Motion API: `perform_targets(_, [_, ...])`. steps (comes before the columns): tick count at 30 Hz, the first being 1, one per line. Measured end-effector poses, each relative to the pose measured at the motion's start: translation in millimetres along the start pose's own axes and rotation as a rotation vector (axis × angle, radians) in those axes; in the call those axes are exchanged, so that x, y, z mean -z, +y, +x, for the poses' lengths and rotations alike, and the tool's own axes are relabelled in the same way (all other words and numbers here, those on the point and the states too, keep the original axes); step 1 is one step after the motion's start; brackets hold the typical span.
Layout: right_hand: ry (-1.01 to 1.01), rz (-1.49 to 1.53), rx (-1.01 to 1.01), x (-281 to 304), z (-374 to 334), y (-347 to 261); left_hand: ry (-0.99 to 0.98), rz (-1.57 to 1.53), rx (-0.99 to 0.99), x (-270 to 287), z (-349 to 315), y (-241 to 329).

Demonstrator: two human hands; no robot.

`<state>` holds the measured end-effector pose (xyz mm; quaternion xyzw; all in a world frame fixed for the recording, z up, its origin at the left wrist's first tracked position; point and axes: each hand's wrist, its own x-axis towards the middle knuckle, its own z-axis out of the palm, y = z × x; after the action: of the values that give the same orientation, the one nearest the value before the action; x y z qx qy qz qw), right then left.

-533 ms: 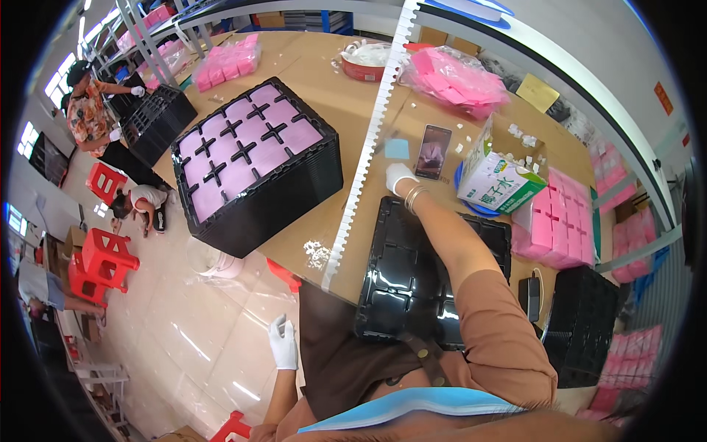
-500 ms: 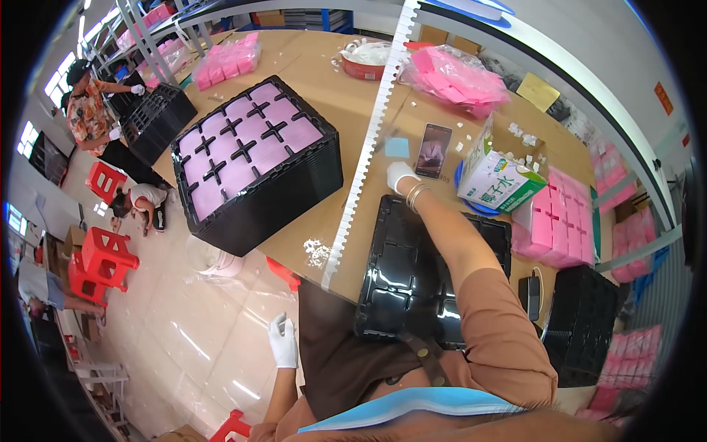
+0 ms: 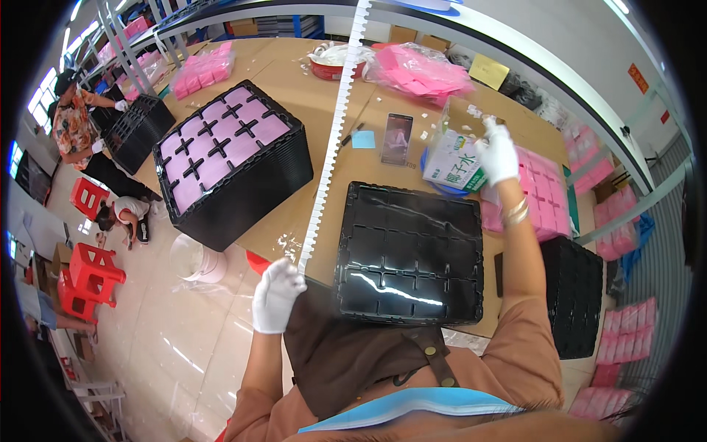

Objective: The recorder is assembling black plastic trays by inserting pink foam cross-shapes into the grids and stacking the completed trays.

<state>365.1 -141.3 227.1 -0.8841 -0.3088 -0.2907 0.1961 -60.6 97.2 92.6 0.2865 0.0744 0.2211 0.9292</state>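
While the white-gloved right hand (image 3: pixel 497 151) hovers at a white-and-green cardboard carton (image 3: pixel 449 160), the white-gloved left hand (image 3: pixel 276 298) is raised

Right of upper centre, the right hand's fingers are bunched narrowly in front of the carton; whether they touch or hold anything, I cannot tell. Left of lower centre, the left hand's fingers are half curled and loosely apart. Between the hands, mid-frame, a glossy black rectangular plastic tray (image 3: pixel 390 243) lies on the brown tabletop (image 3: pixel 324 254).
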Motion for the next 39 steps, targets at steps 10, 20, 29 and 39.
perform_targets(10, [-1.143,1.263,0.055,-12,-246,-223,-0.185,-0.756,0.048,-85,36,-41])
perform_targets(20, [-1.305,0.954,0.474,12,-254,-253,-0.123,-0.36,-0.116,-55,17,-25])
perform_targets(29, [-1.111,1.114,-0.136,-9,-254,-196,0.586,1.983,-0.045,62,88,-45])
perform_targets(39, [-1.043,1.332,-0.546,-20,-235,-177,0.7,1.019,0.156,54,13,-80])
